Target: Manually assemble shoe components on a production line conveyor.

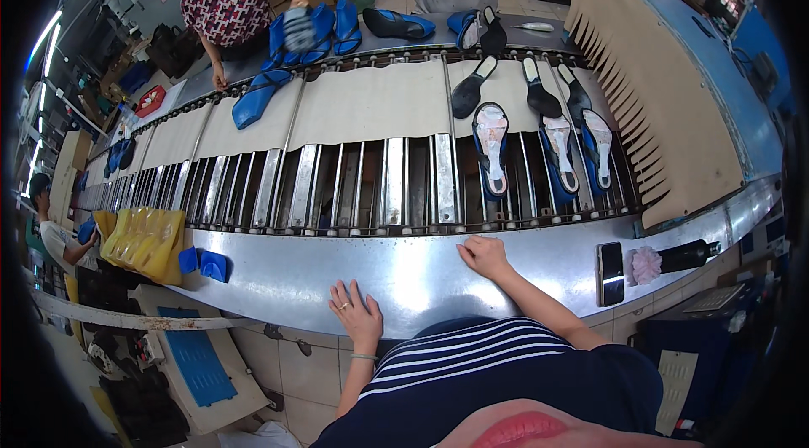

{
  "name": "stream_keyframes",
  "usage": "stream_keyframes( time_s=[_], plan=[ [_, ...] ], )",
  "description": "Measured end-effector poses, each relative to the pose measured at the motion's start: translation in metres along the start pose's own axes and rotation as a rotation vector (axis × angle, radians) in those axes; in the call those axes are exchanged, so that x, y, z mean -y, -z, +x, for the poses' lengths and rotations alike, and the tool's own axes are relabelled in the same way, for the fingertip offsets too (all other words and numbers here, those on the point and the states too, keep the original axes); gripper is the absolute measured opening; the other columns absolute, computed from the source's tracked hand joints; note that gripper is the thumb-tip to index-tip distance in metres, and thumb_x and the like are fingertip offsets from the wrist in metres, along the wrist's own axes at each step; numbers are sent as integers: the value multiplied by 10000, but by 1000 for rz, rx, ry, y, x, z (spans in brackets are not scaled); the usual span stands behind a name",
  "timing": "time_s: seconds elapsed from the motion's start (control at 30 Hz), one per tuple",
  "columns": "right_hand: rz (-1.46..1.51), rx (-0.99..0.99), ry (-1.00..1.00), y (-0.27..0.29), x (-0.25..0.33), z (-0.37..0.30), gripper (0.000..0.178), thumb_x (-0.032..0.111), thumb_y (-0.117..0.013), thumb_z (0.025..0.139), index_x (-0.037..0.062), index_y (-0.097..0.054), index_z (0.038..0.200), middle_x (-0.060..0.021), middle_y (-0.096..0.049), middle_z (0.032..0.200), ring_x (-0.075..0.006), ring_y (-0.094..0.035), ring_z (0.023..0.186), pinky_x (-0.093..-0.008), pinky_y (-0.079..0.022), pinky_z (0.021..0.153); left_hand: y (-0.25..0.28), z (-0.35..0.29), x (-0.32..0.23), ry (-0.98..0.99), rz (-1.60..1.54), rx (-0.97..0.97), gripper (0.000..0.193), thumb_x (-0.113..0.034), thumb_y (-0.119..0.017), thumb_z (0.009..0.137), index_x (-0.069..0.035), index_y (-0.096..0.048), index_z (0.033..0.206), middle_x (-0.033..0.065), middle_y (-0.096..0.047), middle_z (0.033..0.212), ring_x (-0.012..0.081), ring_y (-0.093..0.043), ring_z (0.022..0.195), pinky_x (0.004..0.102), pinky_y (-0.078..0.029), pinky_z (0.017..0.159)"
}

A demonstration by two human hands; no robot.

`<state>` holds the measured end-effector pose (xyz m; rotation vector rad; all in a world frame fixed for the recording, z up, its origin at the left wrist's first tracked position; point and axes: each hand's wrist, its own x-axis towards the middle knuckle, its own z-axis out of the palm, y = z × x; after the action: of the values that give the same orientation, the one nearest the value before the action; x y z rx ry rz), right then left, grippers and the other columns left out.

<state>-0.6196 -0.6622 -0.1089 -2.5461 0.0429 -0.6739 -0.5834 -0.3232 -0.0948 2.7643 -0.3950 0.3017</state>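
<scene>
My left hand (pixel 360 315) lies flat on the near metal ledge (pixel 278 258), fingers spread and nothing held. Farther right, my right hand (pixel 483 257) rests on the same ledge by the rollers, its fingers curled in with no object showing. Beyond it, on the roller conveyor, three blue shoe uppers on lasts (pixel 491 144) lie bottom side up, their pale undersides showing. Three black shoe soles (pixel 542 92) lie just behind them on the beige belt sheet (pixel 362 102). A blue shoe (pixel 259 98) sits farther left on the belt, apart from my hands.
A phone (pixel 611 273), pink scrunchie (pixel 645 266) and black bottle (pixel 684 257) lie right on the ledge; yellow plastic molds (pixel 147 241) and blue pieces (pixel 215 266) left. Two people stand across the conveyor beside blue shoes (pixel 346 26). A fringed brown curtain (pixel 657 102) hangs right.
</scene>
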Motion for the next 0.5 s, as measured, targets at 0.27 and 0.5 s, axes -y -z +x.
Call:
stream_keyframes(
  time_s=[0.27, 0.5],
  plan=[
    [14, -14, -1, 3, -2, 0, 309, 214, -739, 877, 84, -569, 654, -71, -572, 653, -290, -599, 533, -404, -463, 477, -2, -2, 0, 0, -11, 1, 522, -207, -592, 938, -14, -505, 1414, 279, -373, 1539, 480, -279, 1465, 631, -184, 1194],
    [17, -4, -1, 5, -4, 0, 317, 209, -738, 875, 85, -556, 647, -70, -574, 652, -296, -601, 538, -406, -465, 483, -1, -2, -4, 9, -8, 8, 526, -206, -593, 936, -16, -504, 1418, 276, -372, 1539, 472, -283, 1465, 633, -187, 1193]
  ],
)
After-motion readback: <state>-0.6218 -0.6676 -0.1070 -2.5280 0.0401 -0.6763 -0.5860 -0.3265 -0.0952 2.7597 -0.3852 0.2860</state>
